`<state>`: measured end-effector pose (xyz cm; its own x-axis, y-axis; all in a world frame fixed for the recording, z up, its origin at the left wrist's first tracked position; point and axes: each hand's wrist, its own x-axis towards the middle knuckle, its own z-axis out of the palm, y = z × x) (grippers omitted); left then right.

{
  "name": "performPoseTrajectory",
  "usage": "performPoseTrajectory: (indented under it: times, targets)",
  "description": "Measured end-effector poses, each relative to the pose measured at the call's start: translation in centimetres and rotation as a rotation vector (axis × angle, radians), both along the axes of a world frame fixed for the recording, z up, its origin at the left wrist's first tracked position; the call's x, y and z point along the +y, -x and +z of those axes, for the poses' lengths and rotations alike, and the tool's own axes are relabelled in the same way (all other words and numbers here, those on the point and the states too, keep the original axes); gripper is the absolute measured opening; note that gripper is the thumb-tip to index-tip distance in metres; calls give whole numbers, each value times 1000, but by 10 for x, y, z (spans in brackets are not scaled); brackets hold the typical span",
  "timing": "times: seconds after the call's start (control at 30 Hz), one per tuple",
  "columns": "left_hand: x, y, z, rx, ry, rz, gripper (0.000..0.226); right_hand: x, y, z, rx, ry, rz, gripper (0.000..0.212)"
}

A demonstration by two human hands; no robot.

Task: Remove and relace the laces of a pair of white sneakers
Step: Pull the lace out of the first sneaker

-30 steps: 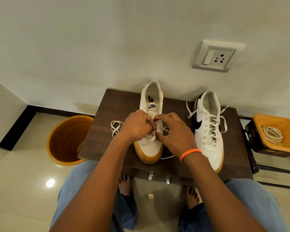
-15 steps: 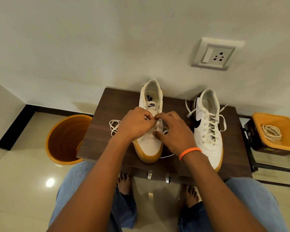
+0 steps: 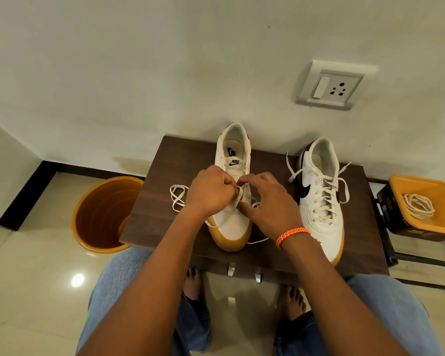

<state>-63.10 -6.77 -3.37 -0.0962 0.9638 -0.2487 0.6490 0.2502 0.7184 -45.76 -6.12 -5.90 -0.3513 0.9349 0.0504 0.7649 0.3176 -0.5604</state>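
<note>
Two white sneakers with tan soles stand on a small dark wooden table [image 3: 162, 176]. The left sneaker [image 3: 233, 228] lies under both hands, toe toward me. My left hand [image 3: 210, 192] pinches its white lace [image 3: 238, 197] over the eyelets. My right hand [image 3: 270, 201] holds the sneaker's right side, fingers curled at the lace. A loose length of the lace [image 3: 177, 197] coils on the table to the left. The right sneaker [image 3: 321, 201] stands fully laced, its lace ends loose.
An orange bucket [image 3: 100, 214] stands on the floor left of the table. An orange tray [image 3: 442, 201] holding a coiled lace sits on a stand at right. A wall socket [image 3: 332, 86] is above. My knees and bare feet are below the table's front edge.
Both hands have shifted slightly up the left sneaker toward its tongue, still working the lace. The sneakers have not moved.
</note>
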Motion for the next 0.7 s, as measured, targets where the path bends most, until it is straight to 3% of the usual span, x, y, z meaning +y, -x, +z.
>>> performPoseTrajectory:
  times: [0.07,0.17,0.23,0.47,0.7]
  targets:
    - [-1,4,11,-214,10,77,17,0,-2,2,-10,14,-6,52]
    - [-5,13,31,-697,-36,172,15,1,-5,3,-15,29,-15,52]
    - [-5,16,34,-807,-96,211,24,1,-5,2,-5,39,-14,47]
    - [0,2,8,-208,-35,11,10,0,-3,-1,19,17,-17,51]
    - [2,0,-3,-49,-52,-17,14,1,-2,-3,55,34,-26,56]
